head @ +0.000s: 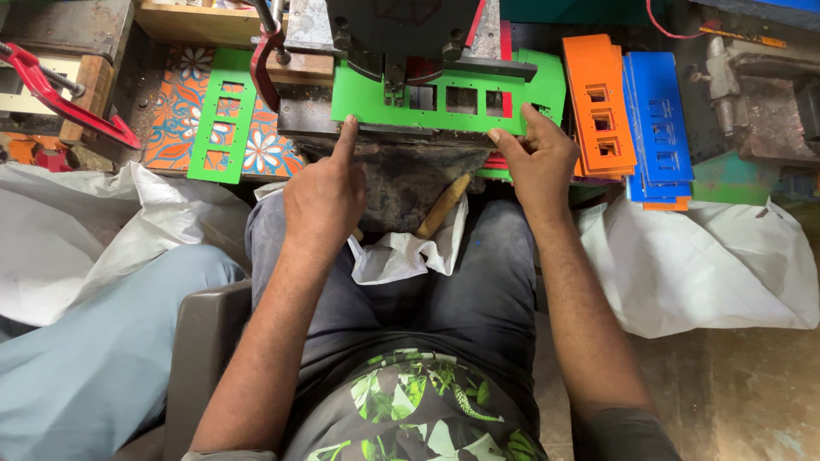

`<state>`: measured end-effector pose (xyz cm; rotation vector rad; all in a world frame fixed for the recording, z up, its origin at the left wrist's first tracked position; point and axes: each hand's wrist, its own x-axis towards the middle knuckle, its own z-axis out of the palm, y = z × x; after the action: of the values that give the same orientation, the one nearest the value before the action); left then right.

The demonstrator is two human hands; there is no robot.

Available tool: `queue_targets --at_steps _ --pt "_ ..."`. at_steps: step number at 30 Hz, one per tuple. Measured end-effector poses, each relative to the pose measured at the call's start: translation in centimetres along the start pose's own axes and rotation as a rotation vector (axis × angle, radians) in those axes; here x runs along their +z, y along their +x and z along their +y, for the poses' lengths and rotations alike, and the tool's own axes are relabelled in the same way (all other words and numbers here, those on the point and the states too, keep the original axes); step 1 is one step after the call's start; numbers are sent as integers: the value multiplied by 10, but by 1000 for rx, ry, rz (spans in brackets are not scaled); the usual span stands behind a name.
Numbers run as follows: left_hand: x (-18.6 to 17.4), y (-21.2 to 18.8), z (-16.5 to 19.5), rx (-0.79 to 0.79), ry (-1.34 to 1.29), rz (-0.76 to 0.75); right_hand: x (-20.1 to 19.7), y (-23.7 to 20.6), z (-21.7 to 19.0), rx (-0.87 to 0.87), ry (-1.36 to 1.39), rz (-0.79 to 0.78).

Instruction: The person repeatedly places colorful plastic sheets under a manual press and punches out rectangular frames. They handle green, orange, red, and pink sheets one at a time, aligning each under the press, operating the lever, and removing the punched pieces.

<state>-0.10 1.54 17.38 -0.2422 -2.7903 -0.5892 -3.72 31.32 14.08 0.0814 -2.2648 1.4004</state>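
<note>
Hands rest at the front edge of a green plastic plate [444, 107] lying flat on the bed of a dark punch press [401, 34]. The left hand [323, 198] has its index finger stretched straight out, tip pressed onto the plate's near edge at its left end; the remaining fingers are curled under the palm. The right hand [538, 162] lies against the plate's right end, fingers close together and bent along the near edge, thumb on the upper face; whether it pinches the plate or only steadies it cannot be told. The plate carries a row of rectangular cut-outs, just beyond both sets of fingertips, directly below the press head.

Left of the left index finger, well apart, a second green plate [222, 128] with square openings lies on a flower-patterned orange tile [175, 111]. Just right of the right-hand fingers stands a stack of orange plates [598, 102], and touching it beyond, a stack of blue plates [658, 128]. Below the fingers, between the wrists, a wooden handle [442, 207] lies tilted on white cloth [401, 252] over the person's lap. A red clamp [60, 98] sits far left of the left hand.
</note>
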Motion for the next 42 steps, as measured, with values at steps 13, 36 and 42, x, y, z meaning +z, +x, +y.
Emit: queue_targets --at_steps 13,36,42 --pt "3 -3 -2 16 -13 16 0 -2 -5 1 -37 4" --pt "0 -6 -2 6 -9 -8 1 -7 -2 1 7 -4" --pt "0 -7 -3 18 -13 3 1 -7 -5 -13 43 -7"
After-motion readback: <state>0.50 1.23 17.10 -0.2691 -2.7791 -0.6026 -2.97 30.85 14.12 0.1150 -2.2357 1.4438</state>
